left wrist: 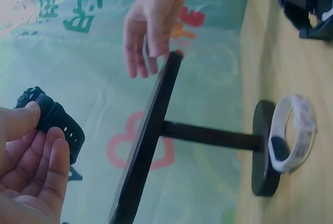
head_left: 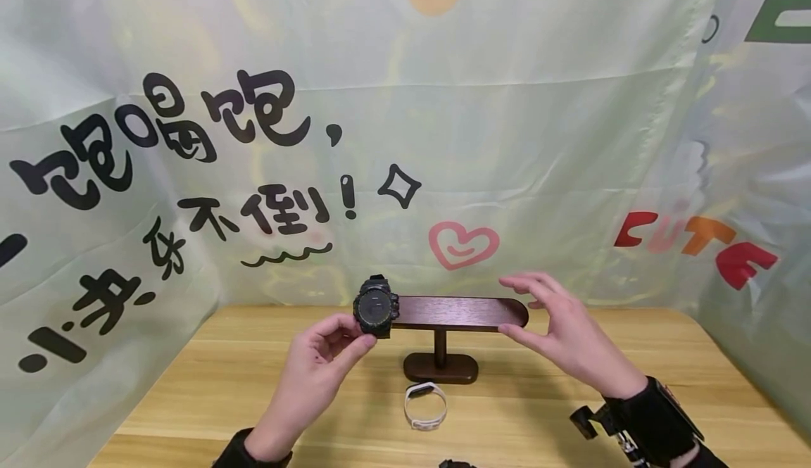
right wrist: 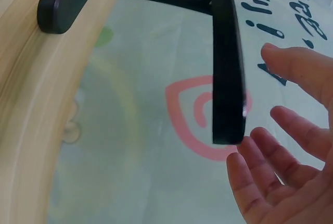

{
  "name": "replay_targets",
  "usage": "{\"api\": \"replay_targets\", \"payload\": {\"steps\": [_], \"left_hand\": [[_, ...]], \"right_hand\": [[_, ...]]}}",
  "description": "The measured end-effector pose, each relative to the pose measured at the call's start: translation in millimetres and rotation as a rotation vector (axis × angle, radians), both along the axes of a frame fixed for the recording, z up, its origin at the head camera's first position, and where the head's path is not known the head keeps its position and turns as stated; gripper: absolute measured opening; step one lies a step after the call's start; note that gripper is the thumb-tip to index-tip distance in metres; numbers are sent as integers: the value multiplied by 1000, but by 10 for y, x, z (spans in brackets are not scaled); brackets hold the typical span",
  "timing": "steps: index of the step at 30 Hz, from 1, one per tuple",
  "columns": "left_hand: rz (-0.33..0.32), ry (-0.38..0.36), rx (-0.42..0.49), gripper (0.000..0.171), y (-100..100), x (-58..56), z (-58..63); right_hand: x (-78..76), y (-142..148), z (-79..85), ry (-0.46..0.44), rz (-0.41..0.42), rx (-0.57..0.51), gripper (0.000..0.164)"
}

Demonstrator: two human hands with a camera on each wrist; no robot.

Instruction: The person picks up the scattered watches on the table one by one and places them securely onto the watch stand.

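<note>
The head camera looks forward and down across the table (head_left: 234, 362) to the cloth (head_left: 557, 137), from farthest back; the left wrist camera, turned sideways, faces the stand (head_left: 462, 313) closely, sharing the white band (head_left: 426, 424) with the head view; the right wrist camera, also sideways, seems to look from low down near the stand's end.

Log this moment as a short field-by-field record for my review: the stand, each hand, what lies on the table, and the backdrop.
Stand: dark brown stand, upright on the wooden table
Left hand: pinches a black watch; the left wrist view shows a gap between it and the bar
Right hand: fingers spread by the bar's right end; contact unclear
Before the base: white wristband
Near edge: dark object, mostly cut off in the head view
Backdrop: printed cloth with lettering and a pink heart
</note>
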State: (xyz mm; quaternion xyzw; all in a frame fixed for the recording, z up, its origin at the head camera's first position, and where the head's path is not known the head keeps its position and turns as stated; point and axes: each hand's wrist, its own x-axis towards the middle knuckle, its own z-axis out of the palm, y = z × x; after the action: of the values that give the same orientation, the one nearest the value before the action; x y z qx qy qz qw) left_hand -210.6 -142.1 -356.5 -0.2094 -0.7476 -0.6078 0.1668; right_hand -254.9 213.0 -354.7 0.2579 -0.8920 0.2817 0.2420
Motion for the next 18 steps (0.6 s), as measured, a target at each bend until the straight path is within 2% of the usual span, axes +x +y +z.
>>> {"api": "replay_targets", "payload": {"steps": [10,18], "left_hand": [[95,-4,-17,9,-139,-82,39],[145,-32,-22,11,-234,-157,41]], "right_hand": [[-45,43,0,-117,-10,2,54],[-60,66,-9,-157,-18,-2,48]]}}
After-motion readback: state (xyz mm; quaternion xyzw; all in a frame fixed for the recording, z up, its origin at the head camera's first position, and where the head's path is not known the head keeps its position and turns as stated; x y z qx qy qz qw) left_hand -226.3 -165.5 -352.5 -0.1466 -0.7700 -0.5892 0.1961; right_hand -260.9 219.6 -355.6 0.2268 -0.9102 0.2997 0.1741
